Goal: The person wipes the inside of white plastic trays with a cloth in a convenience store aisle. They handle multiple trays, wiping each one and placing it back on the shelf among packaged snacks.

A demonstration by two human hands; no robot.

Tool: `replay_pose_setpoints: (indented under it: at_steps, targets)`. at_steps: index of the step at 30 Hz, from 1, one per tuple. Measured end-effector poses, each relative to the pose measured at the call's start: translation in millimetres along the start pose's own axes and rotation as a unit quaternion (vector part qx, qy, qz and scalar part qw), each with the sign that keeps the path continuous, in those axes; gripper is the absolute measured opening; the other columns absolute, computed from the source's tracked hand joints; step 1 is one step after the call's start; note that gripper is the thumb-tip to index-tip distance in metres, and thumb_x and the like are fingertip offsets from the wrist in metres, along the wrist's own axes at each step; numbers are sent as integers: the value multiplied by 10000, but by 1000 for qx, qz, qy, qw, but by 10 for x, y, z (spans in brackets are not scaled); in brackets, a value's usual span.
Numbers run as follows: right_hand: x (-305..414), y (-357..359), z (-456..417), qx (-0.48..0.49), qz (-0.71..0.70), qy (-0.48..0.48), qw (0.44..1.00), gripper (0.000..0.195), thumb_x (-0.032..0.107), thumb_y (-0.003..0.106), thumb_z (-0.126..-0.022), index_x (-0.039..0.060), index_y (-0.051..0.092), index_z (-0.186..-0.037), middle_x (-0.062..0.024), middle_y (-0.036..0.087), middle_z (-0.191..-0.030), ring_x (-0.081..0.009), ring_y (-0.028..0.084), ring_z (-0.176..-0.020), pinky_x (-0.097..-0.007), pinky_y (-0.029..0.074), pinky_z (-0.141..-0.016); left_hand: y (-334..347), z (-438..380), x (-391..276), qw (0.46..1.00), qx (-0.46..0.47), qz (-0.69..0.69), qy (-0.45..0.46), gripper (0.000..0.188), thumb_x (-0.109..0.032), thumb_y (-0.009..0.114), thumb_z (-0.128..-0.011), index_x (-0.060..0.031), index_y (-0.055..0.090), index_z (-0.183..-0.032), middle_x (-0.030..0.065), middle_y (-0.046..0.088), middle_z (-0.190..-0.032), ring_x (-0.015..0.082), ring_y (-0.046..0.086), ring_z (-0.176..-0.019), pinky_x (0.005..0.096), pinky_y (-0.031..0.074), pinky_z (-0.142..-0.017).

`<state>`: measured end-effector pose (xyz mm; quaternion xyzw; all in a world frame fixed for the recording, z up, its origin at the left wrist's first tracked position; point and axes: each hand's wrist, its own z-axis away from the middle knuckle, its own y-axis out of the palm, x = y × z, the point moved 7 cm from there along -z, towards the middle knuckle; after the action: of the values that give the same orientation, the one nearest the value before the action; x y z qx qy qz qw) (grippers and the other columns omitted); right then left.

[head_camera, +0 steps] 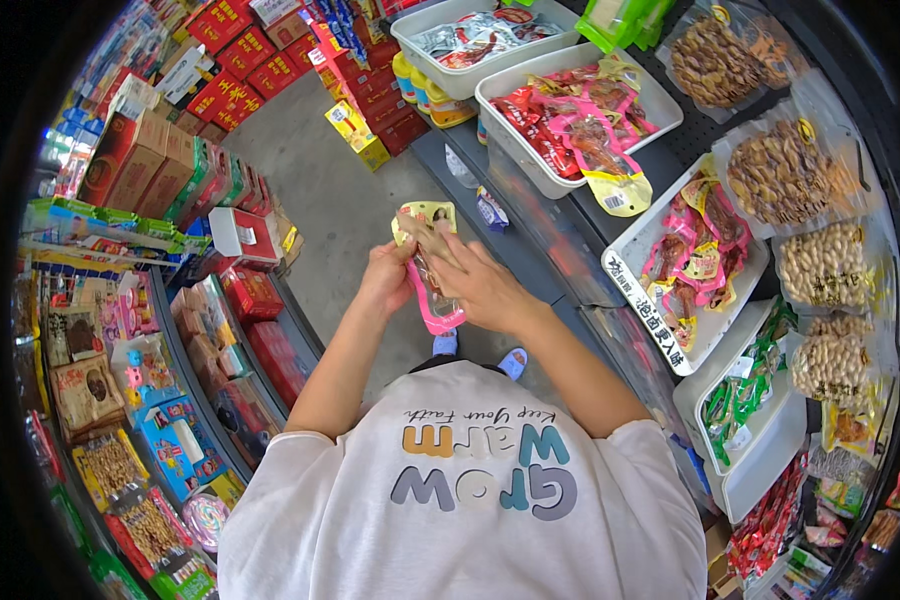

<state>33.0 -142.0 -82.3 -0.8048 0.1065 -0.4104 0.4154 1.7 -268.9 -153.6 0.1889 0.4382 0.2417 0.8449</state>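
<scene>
Before my chest, a pink and yellow vacuum-sealed snack packet [445,321] hangs upright between my two hands. My left hand [388,279] grips its left edge near the top with thumb and fingers. My right hand [487,289] lies across the packet's right side, its fingers spread over the front; a cloth or glove, tan in colour, [433,238] seems to lie at the fingertips, partly blurred. Similar pink packets [596,142] fill a white plastic bin [495,154] at the upper right, and more lie in a white tray [616,259] with handwriting on its rim.
Shelves with bagged nuts [776,172] and a bin of green packets [742,405] line the right. Shelves of boxed and bagged snacks [112,461] stand on the left. Red cartons [225,97] are stacked at the upper left. A small purple packet [491,210] lies on the low shelf ledge.
</scene>
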Motion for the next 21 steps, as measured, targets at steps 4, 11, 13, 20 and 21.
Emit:
replay_pose_setpoints:
  at_steps: [4,11,13,20,21]
  targets:
    - [-248,1,175,103,19,89,991,470,57,534,-739,70,432,-1198,-202,402,-1270,-349,465,-1013,-428,443,-823,-192,-95,10,999,-25,26,1,304,-159,410,-939,52,464,-1151,146,573,-1060,257,605,-902,424,516,-805]
    - [223,48,-64,-37,172,-13,984,392,76,558,-705,42,526,-1094,-248,399,-1265,-377,440,-1028,-443,406,-779,117,-323,-48,999,45,21,17,268,-83,403,-921,37,464,-1154,164,571,-1042,261,599,-915,421,518,-794]
    - [261,170,122,-48,253,-60,964,381,68,552,-703,34,532,-1082,-237,396,-1273,-385,419,-1059,-446,392,-798,155,-385,-191,999,26,-31,36,280,-109,406,-928,42,459,-1158,163,570,-1043,268,593,-925,427,508,-813]
    - [-512,159,1464,105,-11,321,941,353,23,492,-704,89,566,-1042,-222,429,-1217,-373,409,-1125,-447,395,-892,868,-337,-731,987,138,14,83,362,-166,410,-936,22,370,-1243,159,500,-1180,311,534,-1048,496,444,-896]
    - [-572,136,1677,66,2,340,938,404,10,491,-687,110,560,-1072,-230,435,-1209,-380,423,-1107,-438,395,-902,1083,-359,-748,983,159,3,89,357,-158,406,-937,19,369,-1244,153,488,-1190,304,524,-1059,495,441,-898]
